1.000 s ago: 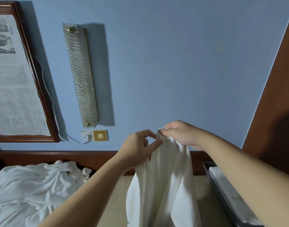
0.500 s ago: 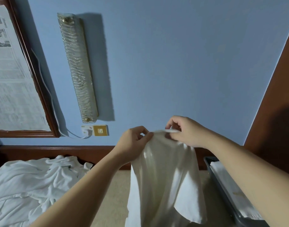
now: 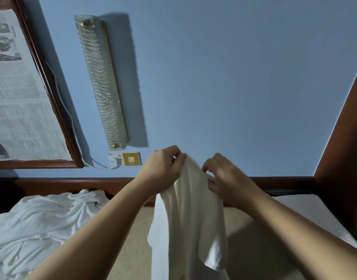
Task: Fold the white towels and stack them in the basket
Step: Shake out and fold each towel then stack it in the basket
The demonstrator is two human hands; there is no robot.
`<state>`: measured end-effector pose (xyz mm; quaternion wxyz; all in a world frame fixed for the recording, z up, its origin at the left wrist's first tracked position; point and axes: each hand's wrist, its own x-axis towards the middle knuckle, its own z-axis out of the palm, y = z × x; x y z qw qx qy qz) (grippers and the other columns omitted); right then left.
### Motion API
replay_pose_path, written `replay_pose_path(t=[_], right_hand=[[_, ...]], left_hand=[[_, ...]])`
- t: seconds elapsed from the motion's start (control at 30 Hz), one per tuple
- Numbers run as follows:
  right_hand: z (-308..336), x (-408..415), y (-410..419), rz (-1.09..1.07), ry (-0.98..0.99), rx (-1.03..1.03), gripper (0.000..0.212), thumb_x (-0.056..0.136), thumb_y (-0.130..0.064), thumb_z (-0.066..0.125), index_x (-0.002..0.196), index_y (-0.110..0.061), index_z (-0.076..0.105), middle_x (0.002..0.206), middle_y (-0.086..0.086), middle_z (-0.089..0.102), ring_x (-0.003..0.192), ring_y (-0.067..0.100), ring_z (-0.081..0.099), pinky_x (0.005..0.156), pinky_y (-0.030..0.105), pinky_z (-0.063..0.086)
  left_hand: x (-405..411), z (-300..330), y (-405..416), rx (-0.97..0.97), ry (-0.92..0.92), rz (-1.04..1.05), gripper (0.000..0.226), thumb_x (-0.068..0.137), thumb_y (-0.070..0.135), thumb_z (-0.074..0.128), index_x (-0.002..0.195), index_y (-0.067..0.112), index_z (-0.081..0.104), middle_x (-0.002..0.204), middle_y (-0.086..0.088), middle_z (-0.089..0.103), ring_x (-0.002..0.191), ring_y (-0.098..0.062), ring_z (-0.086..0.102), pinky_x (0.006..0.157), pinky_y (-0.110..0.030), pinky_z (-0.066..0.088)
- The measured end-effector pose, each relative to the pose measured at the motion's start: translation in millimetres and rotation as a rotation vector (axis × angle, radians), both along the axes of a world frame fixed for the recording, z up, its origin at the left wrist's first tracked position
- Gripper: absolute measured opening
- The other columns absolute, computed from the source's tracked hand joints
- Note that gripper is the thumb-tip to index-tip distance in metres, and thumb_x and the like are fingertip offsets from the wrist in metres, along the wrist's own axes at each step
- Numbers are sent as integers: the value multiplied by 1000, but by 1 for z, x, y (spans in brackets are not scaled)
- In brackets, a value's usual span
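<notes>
Both of my hands are raised before a blue wall, holding a white towel up by its top edge so that it hangs in long folds toward the bottom of the frame. My left hand has its fingers curled, thumb and fingertips pinching the towel's upper corner. My right hand, slightly blurred, grips the same edge just beside it, fingers bent around the cloth; the two hands are close together but not touching. The towel's lower right corner hangs free.

At lower left, a heap of crumpled white towels lies on the beige bed surface, well apart from the one I hold. At lower right, a pale folded towel lies flat inside the dark basket, of which only the far rim and a sliver of the right side show behind my right forearm.

On the wall, a long ribbed glass light fixture hangs tilted in this wide view, with a gold switch plate and a white plug just below its lower end; a white cable runs up from the plug along a wooden frame that holds a newspaper page. A dark wooden headboard rail crosses the frame behind the bed, and a brown wooden panel rises at the right edge.
</notes>
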<state>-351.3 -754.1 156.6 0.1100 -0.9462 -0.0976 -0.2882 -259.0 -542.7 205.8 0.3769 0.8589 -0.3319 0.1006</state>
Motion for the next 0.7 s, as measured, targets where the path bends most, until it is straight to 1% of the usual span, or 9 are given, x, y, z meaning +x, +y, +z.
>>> replay_pose_path(t=[0.07, 0.13, 0.2, 0.27, 0.33, 0.4, 0.53, 0.63, 0.7], right_hand=[[-7, 0, 9, 44, 49, 87, 21, 95, -11, 70, 103, -25, 58, 94, -12, 53, 77, 10, 54, 67, 30, 52], [-2, -3, 18, 46, 159, 451, 11, 97, -20, 71, 96, -29, 64, 91, -13, 66, 82, 8, 65, 69, 27, 56], [3, -6, 21, 44, 314, 860, 2, 97, -26, 73, 95, -25, 72, 92, -7, 76, 84, 10, 73, 67, 31, 61], [7, -8, 20, 94, 408, 1176, 12, 101, -24, 69, 99, -14, 76, 95, 4, 78, 85, 21, 74, 71, 38, 61], [8, -11, 16, 122, 452, 1367, 20, 105, -24, 62, 100, -11, 77, 95, 10, 77, 83, 23, 70, 69, 36, 55], [8, -13, 9, 114, 490, 1309, 22, 105, -30, 63, 101, -15, 77, 95, 7, 77, 84, 18, 69, 68, 31, 52], [7, -14, -2, -49, 531, 837, 23, 92, -55, 70, 99, -33, 74, 93, 8, 72, 76, 14, 64, 67, 35, 47], [7, -16, -6, -123, 456, 511, 8, 95, -35, 62, 90, -31, 67, 84, -2, 67, 74, 14, 62, 65, 29, 47], [0, -18, -6, -187, 409, 326, 9, 90, -16, 56, 84, -23, 57, 82, -3, 63, 79, 20, 59, 67, 33, 45]], left_hand=[[-3, 0, -2, 1, -2, -6, 30, 104, 38, 56, 77, 25, 56, 43, 9, 46, 43, -12, 41, 46, -21, 32], [-4, 0, -4, 5, -1, -4, 31, 104, 38, 56, 76, 25, 55, 42, 10, 46, 43, -12, 42, 47, -20, 34], [0, 1, -1, 12, -1, 23, 32, 104, 39, 56, 75, 27, 54, 43, 10, 48, 44, -12, 43, 48, -20, 35], [6, 2, 6, 34, 2, 55, 32, 104, 41, 56, 75, 27, 54, 44, 10, 49, 45, -11, 44, 46, -21, 33], [9, 2, 11, 67, 11, 69, 30, 104, 42, 56, 77, 28, 56, 46, 13, 53, 46, -9, 47, 48, -23, 32], [9, 0, 14, 102, 17, 67, 29, 104, 42, 55, 79, 29, 57, 48, 15, 55, 47, -7, 50, 51, -26, 34], [7, -7, 15, 140, 15, 61, 27, 105, 41, 55, 80, 29, 56, 48, 19, 55, 48, -7, 51, 51, -27, 35], [7, -11, 18, 162, 19, 61, 26, 105, 42, 54, 83, 28, 57, 51, 21, 57, 51, -9, 52, 53, -29, 36], [8, -14, 20, 167, 18, 65, 25, 106, 42, 54, 85, 29, 57, 52, 21, 58, 52, -9, 53, 52, -27, 35]])
